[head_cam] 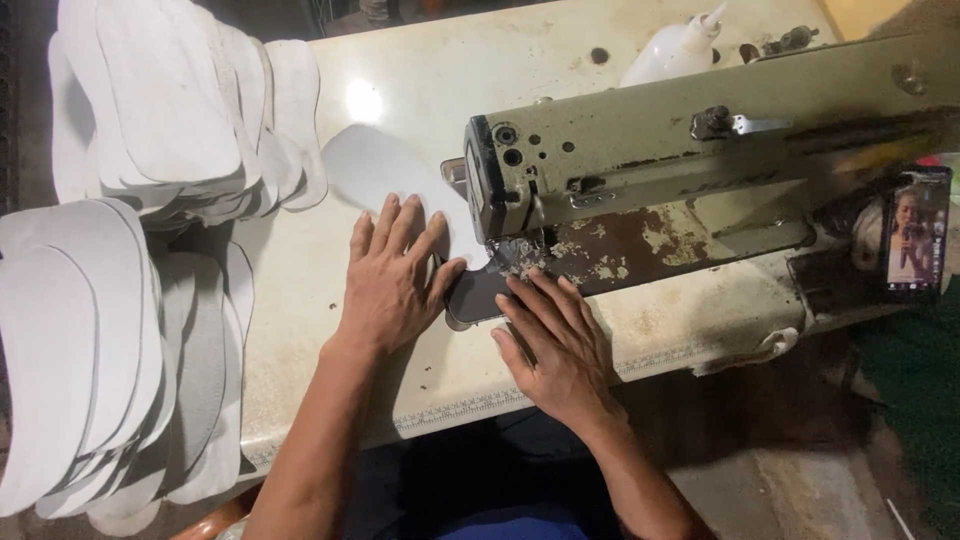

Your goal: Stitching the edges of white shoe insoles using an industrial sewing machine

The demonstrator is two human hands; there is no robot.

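Observation:
My left hand (392,272) lies flat, fingers spread, on a white insole-shaped piece (372,165) that stretches away from me on the table, its near end passing under the head of an old pale-green sewing machine (640,140). My right hand (552,338) presses flat next to the needle area, fingertips on a dark part of the piece (478,296) by the presser foot. Neither hand grips anything; both hold the piece down.
Tall stacks of white insole-shaped pieces (170,110) stand at the far left, and more stacks (90,350) hang over the table's left edge. A white squeeze bottle (672,52) sits behind the machine. A phone (914,232) with a lit screen leans at the right.

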